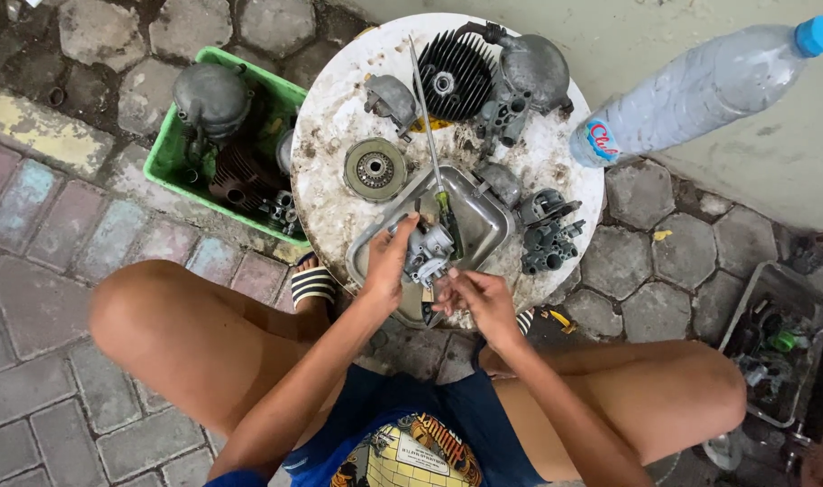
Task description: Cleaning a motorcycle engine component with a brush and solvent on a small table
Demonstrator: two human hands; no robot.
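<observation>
1. Two hands worked over the metal tray (484, 225) on the round table (330, 180): my left hand (386, 266) gripped the carburetor (427, 252); my right hand (479, 302) pinched something small beside it.
2. Step, as I judged: stripping the carburetor. Next move called for the screwdriver (429, 144).
3. Pinched part too small to identify; my fingers hid the carburetor's underside.

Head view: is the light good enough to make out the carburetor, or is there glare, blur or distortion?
Head view: soft, even daylight with no hard shadows; the carburetor in the left hand is sharp; the right hand is slightly soft; mild sheen on the metal tray; wide-angle stretch shows at the plastic bottle.
</observation>
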